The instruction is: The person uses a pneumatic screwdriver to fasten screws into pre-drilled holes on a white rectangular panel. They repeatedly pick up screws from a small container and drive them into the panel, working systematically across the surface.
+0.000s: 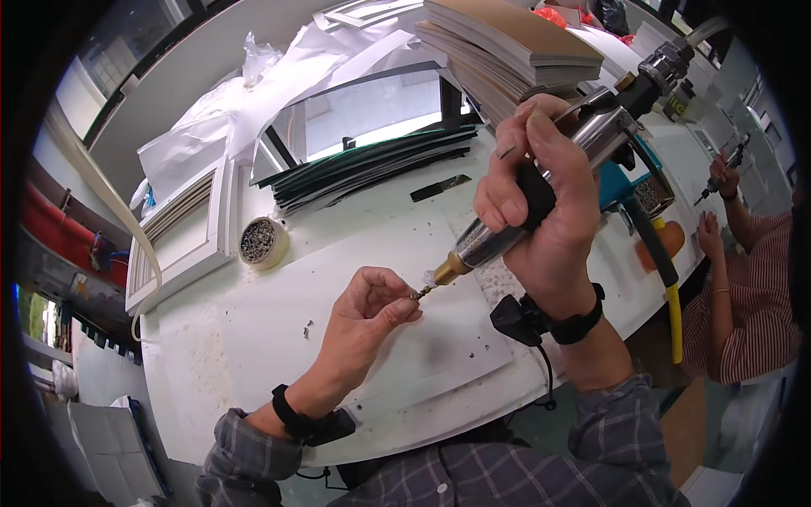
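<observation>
Bright, even light floods the white worktable (253, 338), with only soft, faint shadows lying under the left hand (367, 308) and the right hand (541, 203), and a pale sheen glares off the glass panel (372, 110) and the metal body of the pneumatic screwdriver (541, 194). The fisheye bends the table edge and the stacked frames (182, 237) hard toward the rim, and a thick black vignette swallows every corner. The centre is sharp enough, the far right with the other person's striped sleeve (752, 296) goes soft and smeared, and the lower left corner sits dim and murky.
</observation>
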`<action>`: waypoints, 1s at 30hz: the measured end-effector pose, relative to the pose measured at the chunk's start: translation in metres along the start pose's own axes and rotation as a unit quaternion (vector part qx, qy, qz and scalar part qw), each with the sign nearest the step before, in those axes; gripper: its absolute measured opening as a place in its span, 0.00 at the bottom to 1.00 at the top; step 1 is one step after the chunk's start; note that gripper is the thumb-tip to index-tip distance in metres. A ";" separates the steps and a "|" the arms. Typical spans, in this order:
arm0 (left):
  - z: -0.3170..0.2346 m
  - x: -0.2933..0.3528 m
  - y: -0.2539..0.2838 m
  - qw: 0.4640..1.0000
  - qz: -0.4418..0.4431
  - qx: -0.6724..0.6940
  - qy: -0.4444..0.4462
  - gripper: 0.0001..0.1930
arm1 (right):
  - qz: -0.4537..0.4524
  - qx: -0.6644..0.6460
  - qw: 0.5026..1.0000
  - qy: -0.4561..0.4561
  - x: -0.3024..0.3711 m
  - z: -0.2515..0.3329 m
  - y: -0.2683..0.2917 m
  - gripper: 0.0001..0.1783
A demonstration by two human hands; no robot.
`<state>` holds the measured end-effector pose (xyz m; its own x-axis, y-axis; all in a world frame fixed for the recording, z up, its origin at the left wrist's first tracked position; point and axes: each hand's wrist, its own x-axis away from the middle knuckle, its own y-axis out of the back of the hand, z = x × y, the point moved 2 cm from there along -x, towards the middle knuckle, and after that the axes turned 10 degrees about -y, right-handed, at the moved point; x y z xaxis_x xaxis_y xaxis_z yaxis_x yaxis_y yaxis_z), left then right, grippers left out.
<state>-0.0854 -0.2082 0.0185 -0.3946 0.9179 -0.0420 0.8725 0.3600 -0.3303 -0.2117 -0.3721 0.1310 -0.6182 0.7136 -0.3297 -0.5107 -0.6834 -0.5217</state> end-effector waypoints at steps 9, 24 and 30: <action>0.000 -0.004 0.002 1.000 0.012 -0.007 0.018 0.11 | 0.023 0.008 1.000 0.005 -0.003 -0.001 0.003 0.10; -0.005 -0.011 0.006 0.999 0.031 -0.023 0.030 0.08 | 0.065 0.006 0.998 -0.009 -0.017 -0.006 -0.002 0.10; -0.023 -0.044 0.011 0.965 0.042 -0.250 -0.074 0.10 | 0.080 0.061 0.995 0.026 -0.043 -0.017 -0.025 0.10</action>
<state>-0.0519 -0.2408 0.0379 -0.3218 0.9265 -0.1949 0.9182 0.3556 0.1744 -0.1618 -0.3827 0.1449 -0.6666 0.5991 -0.4434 -0.4793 -0.8002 -0.3606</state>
